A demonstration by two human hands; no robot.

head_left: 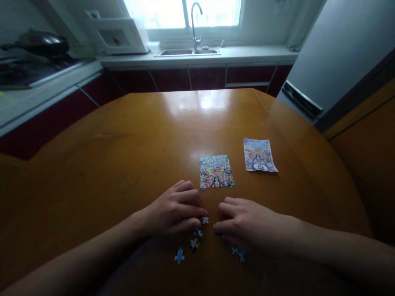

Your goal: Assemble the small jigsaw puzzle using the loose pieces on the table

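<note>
Part-built jigsaw (217,172) flat on wooden table (123,144), just beyond both hands; near edge knobbly. L hand (180,207): fingers half curled, thumb + index tips at pale loose pc (205,220); can't tell if gripped. R hand (242,218): fingers curled, tips down at dark pc (217,235), mostly hidden; hold can't tell. Blue pc (179,255) nearer body. Printed sheet (261,155) R of jigsaw, apart.

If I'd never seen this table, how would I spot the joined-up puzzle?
Find the wooden table, then its paper sheet with cartoon eyes. Left of that is the joined-up puzzle; unlike the sheet's, its near edge has knobbly tabs.
</note>
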